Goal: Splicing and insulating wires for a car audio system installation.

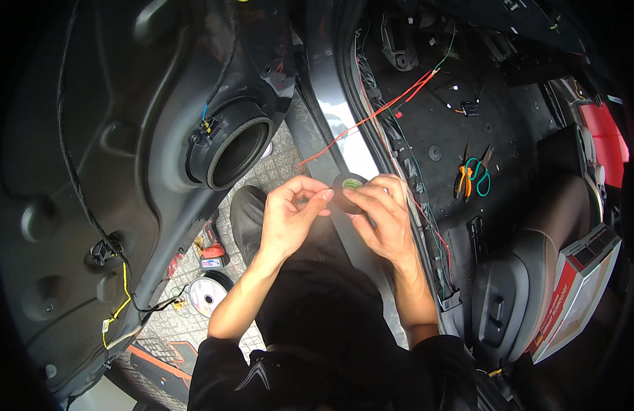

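In the middle of the head view my right hand (382, 219) grips a black tape roll (345, 202) with a green inner ring. Just left of it my left hand (296, 216) has thumb and forefinger pinched at the roll's edge, seemingly on the tape's end, which is too small to see clearly. A thin red wire (364, 118) runs slanting above both hands, with its lower end near my left fingers.
A dark door panel (97, 178) with speaker ring (231, 151) fills the left. Below lie a cordless drill (210, 243) and a spool (207, 296) on paving. Right: cutting tools (471, 178) on the car floor, a seat (502, 294), a box (570, 294) and the door sill (341, 144).
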A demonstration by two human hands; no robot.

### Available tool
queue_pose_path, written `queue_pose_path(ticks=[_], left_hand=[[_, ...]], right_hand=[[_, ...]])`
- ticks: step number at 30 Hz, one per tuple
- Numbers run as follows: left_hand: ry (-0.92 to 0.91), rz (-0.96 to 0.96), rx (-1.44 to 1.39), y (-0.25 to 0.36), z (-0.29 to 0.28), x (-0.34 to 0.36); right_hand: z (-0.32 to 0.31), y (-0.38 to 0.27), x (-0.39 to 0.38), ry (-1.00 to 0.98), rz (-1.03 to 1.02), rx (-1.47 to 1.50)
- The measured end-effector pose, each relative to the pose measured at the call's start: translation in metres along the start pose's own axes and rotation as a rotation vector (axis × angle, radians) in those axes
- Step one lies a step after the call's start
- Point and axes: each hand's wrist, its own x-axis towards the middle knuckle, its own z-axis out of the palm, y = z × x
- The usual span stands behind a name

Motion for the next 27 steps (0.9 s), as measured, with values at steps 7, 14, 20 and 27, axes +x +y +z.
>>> queue_pose_path(ticks=[7,14,20,27], left_hand=[[-0.054,0.474,0.648,0.003,0.028,0.015],[-0.187,0.825,0.785,0.018,0.083,0.056],[-0.017,0.648,0.548,0.030,0.134,0.172],[-0.141,0.276,0.301,0.073,0.123,0.177]], right_hand=[[-0.002,0.009,-0.011,0.057,0.308,0.279],[-0.044,0.045,-0.017,0.238,0.409,0.182],[-0.053,0.081,-0.013,0.537,0.624,0.720],[-0.027,0.103,0.035,0.572,0.513,1.513]])
